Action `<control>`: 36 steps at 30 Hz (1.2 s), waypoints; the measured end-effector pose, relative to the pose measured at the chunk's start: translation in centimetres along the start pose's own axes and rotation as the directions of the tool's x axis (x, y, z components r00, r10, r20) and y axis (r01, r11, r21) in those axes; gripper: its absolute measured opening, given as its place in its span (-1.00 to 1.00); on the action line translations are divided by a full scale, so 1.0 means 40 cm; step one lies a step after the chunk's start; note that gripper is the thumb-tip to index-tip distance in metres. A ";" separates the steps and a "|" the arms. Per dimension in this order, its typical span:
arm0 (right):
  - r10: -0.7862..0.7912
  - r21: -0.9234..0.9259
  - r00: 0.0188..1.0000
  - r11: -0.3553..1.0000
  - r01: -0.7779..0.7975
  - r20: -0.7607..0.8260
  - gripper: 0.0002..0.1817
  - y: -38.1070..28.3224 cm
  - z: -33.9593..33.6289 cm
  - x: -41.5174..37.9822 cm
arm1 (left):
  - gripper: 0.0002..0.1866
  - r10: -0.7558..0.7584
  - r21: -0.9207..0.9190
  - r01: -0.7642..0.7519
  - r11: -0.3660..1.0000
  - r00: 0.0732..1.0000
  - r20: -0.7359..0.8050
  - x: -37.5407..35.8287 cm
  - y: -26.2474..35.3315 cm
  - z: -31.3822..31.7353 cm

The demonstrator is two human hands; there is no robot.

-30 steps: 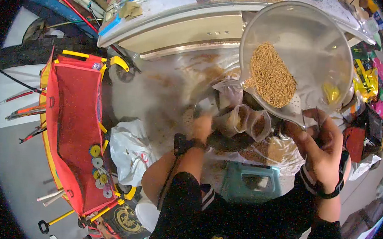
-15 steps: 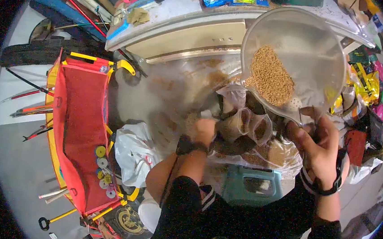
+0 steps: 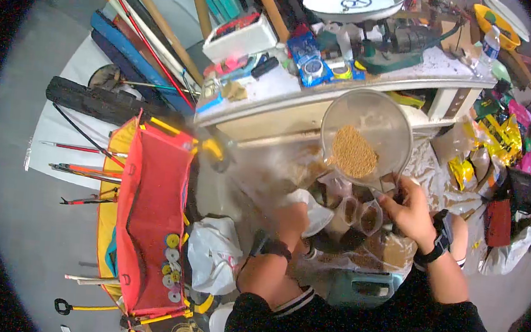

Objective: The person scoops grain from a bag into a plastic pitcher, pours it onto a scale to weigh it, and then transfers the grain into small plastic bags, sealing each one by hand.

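My right hand [image 3: 412, 214] grips the rim and handle side of a large round grey pan, which looks like a sieve [image 3: 396, 129]. A heap of tan pellets [image 3: 354, 151] lies in its lower left part. My left hand [image 3: 292, 219] is closed, low on the left, against a white object [image 3: 315, 212] whose kind is blurred. Clear plastic bags [image 3: 370, 218] stand with open mouths below the pan, between my hands. Another clear bag with brown contents [image 3: 390, 251] lies close to my knees.
A red and yellow wagon [image 3: 155, 220] stands at the left, beside a white plastic bag [image 3: 211, 255]. A teal stool [image 3: 365, 289] is near my legs. Ahead is a cluttered bench [image 3: 271, 98] with a scale pan [image 3: 353, 1]. Colourful packets [image 3: 498, 137] are piled at the right.
The view has tilted up, showing more of the bench. The pan appears smaller and lower, still held by my right hand with the pellets. More of the white object shows beside my left hand.
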State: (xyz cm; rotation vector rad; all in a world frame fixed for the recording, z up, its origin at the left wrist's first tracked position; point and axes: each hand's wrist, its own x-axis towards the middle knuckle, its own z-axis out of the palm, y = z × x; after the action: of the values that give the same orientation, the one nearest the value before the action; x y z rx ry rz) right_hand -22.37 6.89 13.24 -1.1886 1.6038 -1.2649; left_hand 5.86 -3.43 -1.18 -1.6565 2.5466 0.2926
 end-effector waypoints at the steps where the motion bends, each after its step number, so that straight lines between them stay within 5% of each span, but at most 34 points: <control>1: 0.062 0.004 0.998 0.998 -0.062 0.032 -0.65 -0.019 -0.003 -0.003 | -0.84 -0.002 -0.001 0.002 1.000 1.000 -0.003 -0.004 0.002 -0.004; 6: 0.054 -0.016 0.998 0.998 -0.054 0.024 -0.65 0.021 0.002 0.001 | -0.82 -0.017 -0.007 0.017 1.000 1.000 -0.005 -0.001 0.011 -0.002; 8: -0.107 -0.024 0.994 0.994 0.106 -0.035 -0.66 0.031 0.003 0.005 | -0.81 -0.027 -0.001 0.027 1.000 1.000 0.011 -0.006 0.010 0.017; 11: 0.061 0.004 0.998 0.998 -0.062 0.007 -0.66 0.004 -0.010 0.004 | -0.79 -0.046 0.000 0.046 0.999 0.997 0.058 -0.017 -0.001 0.042; 19: 0.165 0.198 0.986 0.966 -0.167 0.027 -0.69 -0.003 -0.003 0.009 | -0.74 -0.050 -0.024 0.055 0.998 0.982 0.184 0.061 -0.006 0.102; 27: 0.141 0.061 0.988 0.987 -0.145 0.067 -0.67 0.016 0.001 0.027 | -0.70 0.118 -0.218 -0.052 0.974 0.947 0.299 0.096 0.097 0.032; 31: 0.091 -0.087 0.992 0.993 -0.084 0.084 -0.65 0.034 -0.021 0.025 | -0.76 0.461 -0.617 -0.277 0.736 0.873 0.158 0.080 0.167 -0.056; 32: 0.136 -0.013 0.988 0.991 -0.136 0.072 -0.64 0.018 -0.021 0.023 | -0.77 0.484 -0.828 -0.242 0.505 0.874 0.040 0.062 0.185 -0.102; 34: 0.025 -0.138 1.000 0.990 -0.027 -0.016 -0.62 0.029 -0.022 0.023 | -0.82 0.464 -0.818 -0.237 0.525 0.885 0.041 0.029 0.255 -0.269; 36: 0.058 -0.064 0.998 0.996 -0.059 -0.018 -0.60 0.015 -0.014 0.028 | -0.83 0.486 -0.888 -0.335 0.316 0.861 -0.152 -0.017 0.253 -0.360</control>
State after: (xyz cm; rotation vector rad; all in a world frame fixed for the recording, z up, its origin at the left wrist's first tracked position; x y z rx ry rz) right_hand -23.33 6.00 12.77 -1.1641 1.6906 -1.1968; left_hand -2.67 -1.83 14.15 -0.8898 2.7710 2.0726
